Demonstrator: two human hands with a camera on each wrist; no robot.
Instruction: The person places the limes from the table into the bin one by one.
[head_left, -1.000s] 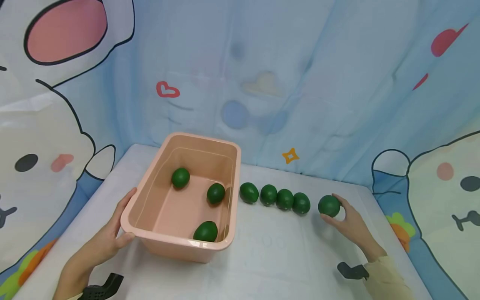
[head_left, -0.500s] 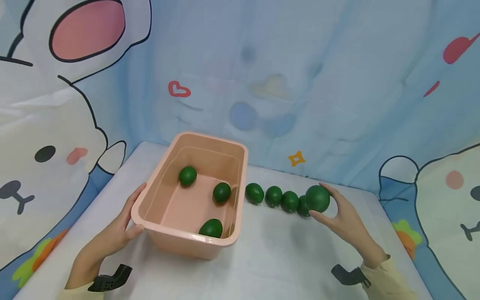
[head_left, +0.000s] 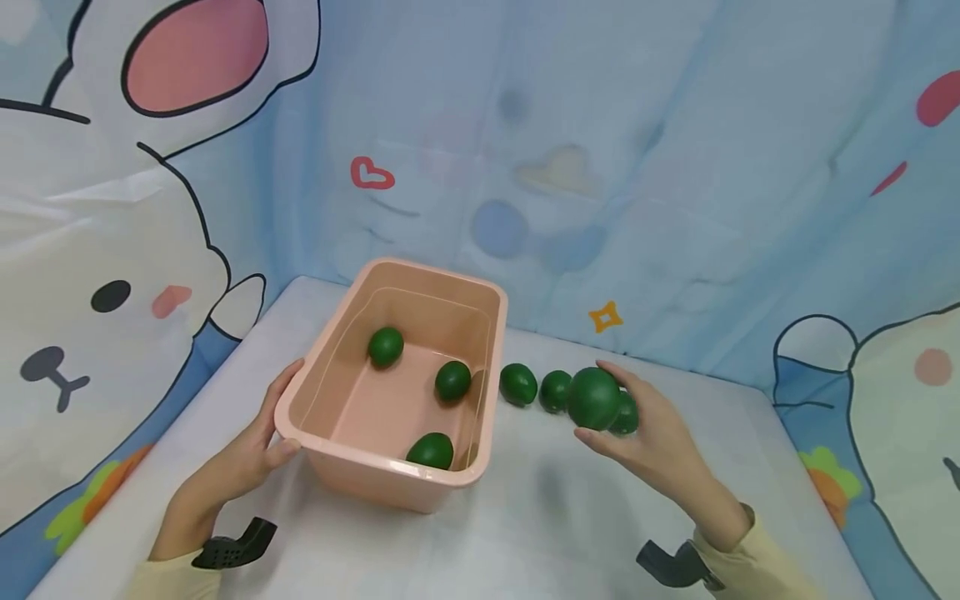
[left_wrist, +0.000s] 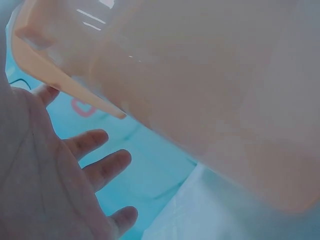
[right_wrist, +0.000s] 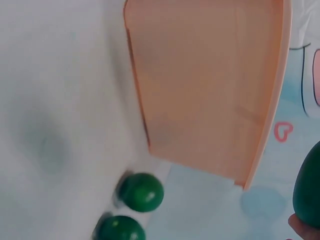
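A pink plastic bin (head_left: 442,280) stands on the white table with three green balls inside (head_left: 386,346) (head_left: 453,380) (head_left: 431,451). My left hand (head_left: 272,418) rests against the bin's near left corner, thumb on the rim. In the left wrist view its fingers (left_wrist: 102,170) lie straight and spread beside the bin wall (left_wrist: 210,85). My right hand (head_left: 643,422) holds a green ball (head_left: 592,397) in the air, right of the bin. The right wrist view shows that ball (right_wrist: 310,190) at the frame's edge, with the bin's outer wall (right_wrist: 210,100) beyond it.
Three more green balls lie in a row on the table right of the bin (head_left: 518,384) (head_left: 556,391) (head_left: 627,415); two show in the right wrist view (right_wrist: 142,192) (right_wrist: 120,229). A cartoon-printed cloth (head_left: 570,167) hangs behind and at both sides.
My right hand has lifted the rightmost ball off the table and carried it left, over the row, toward the bin. The left hand stays at the bin's corner.
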